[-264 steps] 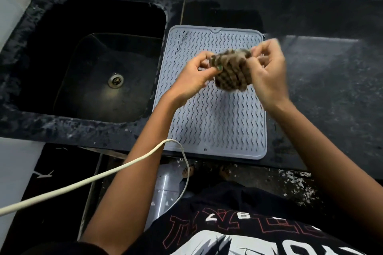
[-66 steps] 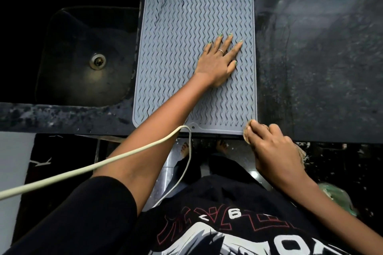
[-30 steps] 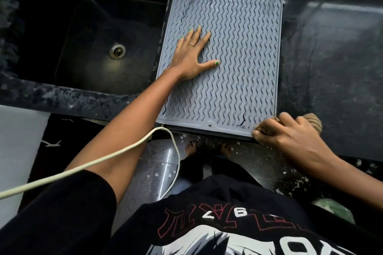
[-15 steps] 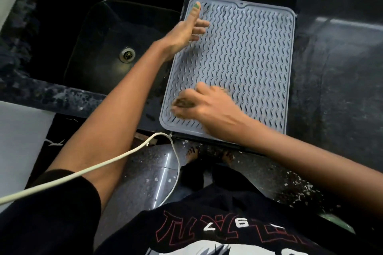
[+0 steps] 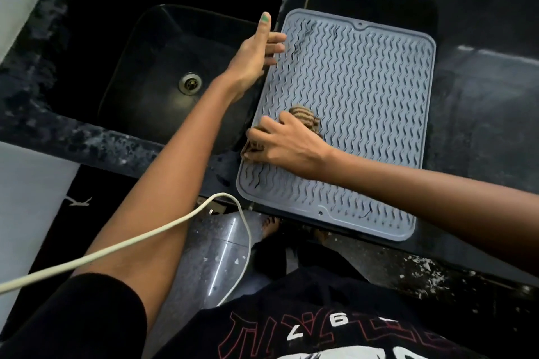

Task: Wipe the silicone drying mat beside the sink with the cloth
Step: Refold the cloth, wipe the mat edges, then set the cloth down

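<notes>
On the mat's (image 5: 364, 102) left edge, the right hand (image 5: 287, 147) now presses the bunched cloth (image 5: 304, 118), up from the near corner.
Left hand (image 5: 256, 58), fingers straight, seemingly steadies the far-left rim; wiping is underway.

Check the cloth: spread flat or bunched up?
Bunched up: the cloth shows as a wad under the right hand on the mat.

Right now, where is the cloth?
In the head view the cloth lies bunched on the near left part of the grey mat, under the right hand, close to the edge nearest the sink.
</notes>
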Demonstrator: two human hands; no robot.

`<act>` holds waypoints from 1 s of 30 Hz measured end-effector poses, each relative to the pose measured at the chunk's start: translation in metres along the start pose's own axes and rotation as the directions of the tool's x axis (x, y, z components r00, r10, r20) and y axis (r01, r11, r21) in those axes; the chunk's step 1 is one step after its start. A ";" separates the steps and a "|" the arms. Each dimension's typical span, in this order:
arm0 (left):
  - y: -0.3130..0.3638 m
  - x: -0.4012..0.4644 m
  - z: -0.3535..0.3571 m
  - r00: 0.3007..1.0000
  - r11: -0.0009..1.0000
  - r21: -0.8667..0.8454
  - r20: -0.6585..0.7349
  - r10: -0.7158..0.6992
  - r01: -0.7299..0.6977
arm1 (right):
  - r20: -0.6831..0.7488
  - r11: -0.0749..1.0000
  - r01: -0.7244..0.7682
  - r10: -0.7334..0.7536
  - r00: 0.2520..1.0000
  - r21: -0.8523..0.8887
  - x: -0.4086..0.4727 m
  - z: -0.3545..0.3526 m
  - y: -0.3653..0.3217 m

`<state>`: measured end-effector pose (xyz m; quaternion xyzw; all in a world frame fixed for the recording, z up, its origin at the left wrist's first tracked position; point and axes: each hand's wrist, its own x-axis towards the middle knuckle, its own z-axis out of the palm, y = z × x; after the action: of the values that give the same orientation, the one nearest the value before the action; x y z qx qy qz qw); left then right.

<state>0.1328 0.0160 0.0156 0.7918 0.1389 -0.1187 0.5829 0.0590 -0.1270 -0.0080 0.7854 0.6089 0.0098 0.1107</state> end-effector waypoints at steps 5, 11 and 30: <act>0.001 0.010 0.004 0.987 0.997 -0.068 -0.156 0.035 -0.046 | 0.034 0.985 -0.167 0.169 0.985 -0.042 0.012 0.009 0.055; -0.004 0.022 0.021 0.902 0.988 -0.082 -0.425 0.083 -0.129 | 0.026 0.984 -0.168 0.170 0.985 -0.061 0.021 0.020 0.099; -0.040 0.047 0.119 0.916 0.704 0.710 -0.285 0.283 0.004 | 0.007 0.839 -0.526 0.532 0.847 -0.137 0.059 0.046 0.217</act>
<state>0.1592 -0.0828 -0.0712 0.9681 0.1304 0.0361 0.2107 0.2884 -0.1289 -0.0190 0.9141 0.3639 0.0618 0.1680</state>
